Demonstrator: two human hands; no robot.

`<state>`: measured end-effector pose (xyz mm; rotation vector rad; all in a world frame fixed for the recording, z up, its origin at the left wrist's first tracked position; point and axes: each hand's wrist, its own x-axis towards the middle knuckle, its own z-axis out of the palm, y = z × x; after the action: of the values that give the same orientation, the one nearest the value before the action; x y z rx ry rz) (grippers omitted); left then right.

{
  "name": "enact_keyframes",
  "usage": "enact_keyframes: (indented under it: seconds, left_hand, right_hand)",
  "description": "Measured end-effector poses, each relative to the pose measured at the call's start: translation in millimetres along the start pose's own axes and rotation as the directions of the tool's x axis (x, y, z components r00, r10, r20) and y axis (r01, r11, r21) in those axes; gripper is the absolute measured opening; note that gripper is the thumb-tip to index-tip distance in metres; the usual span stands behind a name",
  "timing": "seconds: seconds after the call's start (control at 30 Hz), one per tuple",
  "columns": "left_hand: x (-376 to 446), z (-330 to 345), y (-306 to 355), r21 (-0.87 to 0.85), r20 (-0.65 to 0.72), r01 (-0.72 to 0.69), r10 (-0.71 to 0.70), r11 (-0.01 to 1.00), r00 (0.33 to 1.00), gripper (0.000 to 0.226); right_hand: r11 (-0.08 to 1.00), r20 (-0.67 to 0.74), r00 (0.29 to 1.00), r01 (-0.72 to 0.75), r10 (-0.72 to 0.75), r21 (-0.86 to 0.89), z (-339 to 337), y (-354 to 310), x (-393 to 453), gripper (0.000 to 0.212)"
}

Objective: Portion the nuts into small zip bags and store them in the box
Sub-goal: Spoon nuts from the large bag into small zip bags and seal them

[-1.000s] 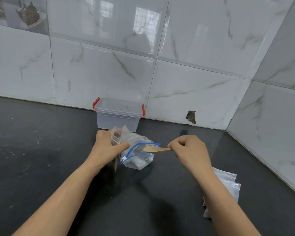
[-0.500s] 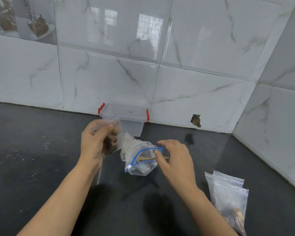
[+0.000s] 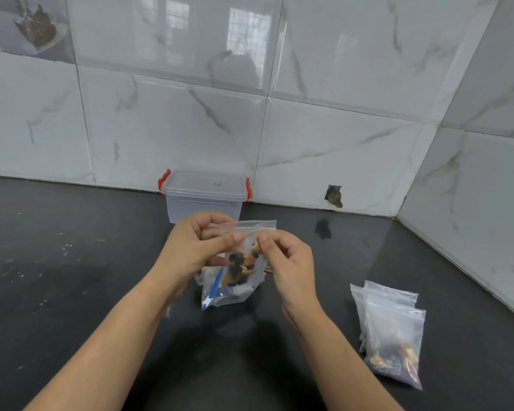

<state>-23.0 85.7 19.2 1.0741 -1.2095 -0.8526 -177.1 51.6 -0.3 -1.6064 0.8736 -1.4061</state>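
box [image 3: 204, 200] lidded, at wall | big bag [image 3: 220, 293] in front of box | filled bags [image 3: 393, 336] right of it | small bag [image 3: 245, 253] of nuts above big bag, pinched at top: left hand [image 3: 195, 247], right hand [image 3: 288, 264] grip

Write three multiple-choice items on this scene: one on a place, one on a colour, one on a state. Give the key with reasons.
1. Where does the storage box stand?
A. against the tiled wall
B. at the counter's near edge
C. on the filled bags

2. What colour are the box's latches?
A. blue
B. red
C. green

3. What is the state of the box's lid?
A. off
B. on
C. propped half open

Key: 1 A, it stands by the wall behind both hands; 2 B, both side clips are red; 3 B, the clear lid sits flat on top while the left hand and right hand pinch the small zip bag.
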Motion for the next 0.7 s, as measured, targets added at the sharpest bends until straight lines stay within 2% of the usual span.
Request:
enact_keyframes:
  seconds: [0.13,0.27,0.7]
  left_hand:
    - [-0.2,1.0,0.0,0.006,-0.03,-0.003,0.003,1.0,1.0,0.009]
    - [-0.6,3.7,-2.3,0.021,-0.061,0.007,-0.006,1.0,0.998,0.008]
    - [-1.4,7.9,-5.4,-0.035,-0.049,0.073,-0.075,0.997,0.996,0.007]
  right_hand:
    - [0.998,-0.009,1.0,-0.027,0.027,0.05,-3.4,-1.0,-0.6,0.015]
    - [0.993,-0.049,0.998,-0.026,0.032,0.115,-6.2,-5.6,-1.2,0.013]
    - [0.993,-0.108,0.99,-0.076,0.086,0.091,-10.0,-3.7,-0.7,0.014]
